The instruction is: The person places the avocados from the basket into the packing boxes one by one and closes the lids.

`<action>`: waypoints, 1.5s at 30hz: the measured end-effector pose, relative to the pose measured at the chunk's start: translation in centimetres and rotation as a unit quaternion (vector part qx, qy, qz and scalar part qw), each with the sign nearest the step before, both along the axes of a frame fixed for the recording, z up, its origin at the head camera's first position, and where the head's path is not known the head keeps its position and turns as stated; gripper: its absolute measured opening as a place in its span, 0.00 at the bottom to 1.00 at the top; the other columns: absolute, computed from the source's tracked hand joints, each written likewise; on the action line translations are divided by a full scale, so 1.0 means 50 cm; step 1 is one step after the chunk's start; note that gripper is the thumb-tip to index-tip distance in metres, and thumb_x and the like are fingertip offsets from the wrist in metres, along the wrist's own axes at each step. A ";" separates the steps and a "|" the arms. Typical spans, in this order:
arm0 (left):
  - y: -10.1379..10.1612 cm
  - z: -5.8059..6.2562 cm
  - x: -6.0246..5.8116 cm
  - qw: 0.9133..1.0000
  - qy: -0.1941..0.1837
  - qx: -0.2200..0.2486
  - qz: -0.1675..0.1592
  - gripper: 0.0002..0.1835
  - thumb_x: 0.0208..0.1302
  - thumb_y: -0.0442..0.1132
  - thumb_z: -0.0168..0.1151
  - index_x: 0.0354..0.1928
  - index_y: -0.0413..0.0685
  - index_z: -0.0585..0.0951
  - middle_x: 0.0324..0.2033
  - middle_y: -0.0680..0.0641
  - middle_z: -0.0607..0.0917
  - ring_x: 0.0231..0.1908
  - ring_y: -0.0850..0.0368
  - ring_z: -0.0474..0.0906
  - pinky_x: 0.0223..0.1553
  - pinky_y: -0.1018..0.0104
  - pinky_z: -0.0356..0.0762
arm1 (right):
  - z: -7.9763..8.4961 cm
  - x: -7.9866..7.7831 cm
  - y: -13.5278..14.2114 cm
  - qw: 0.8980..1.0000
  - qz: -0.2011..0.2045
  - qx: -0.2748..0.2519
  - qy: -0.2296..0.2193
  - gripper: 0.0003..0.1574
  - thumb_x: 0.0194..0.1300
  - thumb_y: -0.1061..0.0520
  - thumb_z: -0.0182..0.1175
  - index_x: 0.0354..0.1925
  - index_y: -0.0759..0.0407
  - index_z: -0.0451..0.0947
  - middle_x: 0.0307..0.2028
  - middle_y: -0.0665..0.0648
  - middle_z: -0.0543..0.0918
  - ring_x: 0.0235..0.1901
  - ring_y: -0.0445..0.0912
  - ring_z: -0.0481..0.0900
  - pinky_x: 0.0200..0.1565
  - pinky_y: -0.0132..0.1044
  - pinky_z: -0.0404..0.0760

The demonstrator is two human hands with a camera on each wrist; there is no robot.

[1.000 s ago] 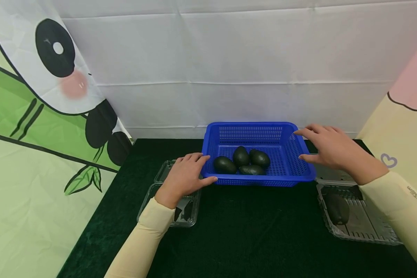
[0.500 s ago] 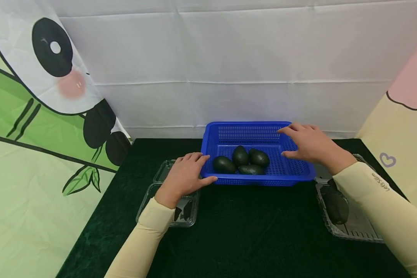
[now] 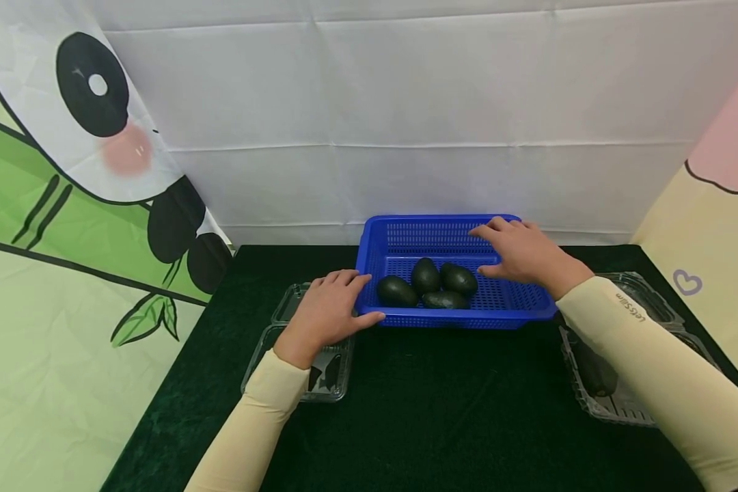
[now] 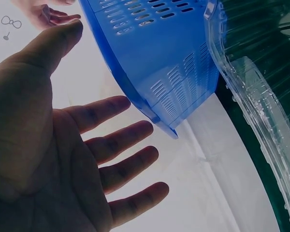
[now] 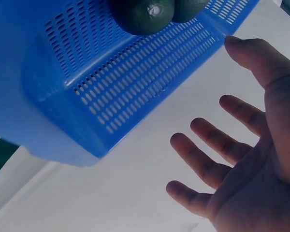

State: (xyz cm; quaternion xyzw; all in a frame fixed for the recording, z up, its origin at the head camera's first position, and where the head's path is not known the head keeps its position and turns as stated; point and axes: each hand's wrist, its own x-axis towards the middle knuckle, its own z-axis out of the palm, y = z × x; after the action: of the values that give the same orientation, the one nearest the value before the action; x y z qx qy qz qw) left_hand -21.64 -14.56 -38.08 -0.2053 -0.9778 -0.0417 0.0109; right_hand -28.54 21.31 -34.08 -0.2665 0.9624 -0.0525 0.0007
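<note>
A blue plastic basket stands at the back of the table, with several dark green avocados grouped in its left half. My left hand is spread beside the basket's left rim and holds nothing; in the left wrist view its fingers are apart and loosely straight. My right hand hangs over the basket's right part, fingers spread and thumb towards the avocados. The right wrist view shows that palm bare, with avocados in the basket beyond the thumb.
A hinged clear plastic box lies under my left forearm, partly hidden. Another clear box on the right holds a dark avocado and is partly covered by my right sleeve. A white cloth backdrop rises behind the dark green table.
My right hand has moved left, from the basket's right rim to over its inside, still spread. The left hand, basket and avocados have stayed in place.
</note>
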 end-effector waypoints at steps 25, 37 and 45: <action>-0.001 0.001 0.000 1.000 -0.002 0.001 0.000 0.45 0.67 0.73 0.56 0.75 0.53 0.70 0.72 0.41 0.71 0.71 0.40 0.65 0.70 0.37 0.62 | -0.039 -0.049 -0.071 0.998 -0.019 0.010 -0.060 0.46 0.68 0.46 0.70 0.77 0.53 0.63 0.69 0.70 0.67 0.66 0.70 0.69 0.66 0.74 0.58; -0.002 0.003 0.000 1.000 -0.004 -0.001 0.005 0.45 0.66 0.74 0.56 0.75 0.53 0.70 0.72 0.42 0.71 0.72 0.40 0.65 0.70 0.37 0.61 | -0.052 -0.088 -0.085 0.994 -0.030 0.034 -0.095 0.46 0.69 0.46 0.69 0.77 0.54 0.63 0.73 0.72 0.62 0.68 0.72 0.67 0.66 0.77 0.53; -0.004 0.004 0.001 1.000 0.001 -0.001 0.005 0.45 0.66 0.74 0.56 0.76 0.54 0.70 0.73 0.42 0.70 0.72 0.40 0.65 0.70 0.37 0.61 | -0.058 -0.110 -0.085 0.991 -0.031 0.037 -0.122 0.45 0.70 0.46 0.68 0.77 0.54 0.62 0.74 0.73 0.60 0.68 0.73 0.67 0.65 0.79 0.50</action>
State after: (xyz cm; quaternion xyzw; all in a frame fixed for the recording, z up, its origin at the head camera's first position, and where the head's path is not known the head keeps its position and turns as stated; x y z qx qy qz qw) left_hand -21.59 -14.76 -37.89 -0.2001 -0.9789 -0.0407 0.0119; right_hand -34.06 17.05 -36.98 -0.2282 0.9642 -0.0492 0.1260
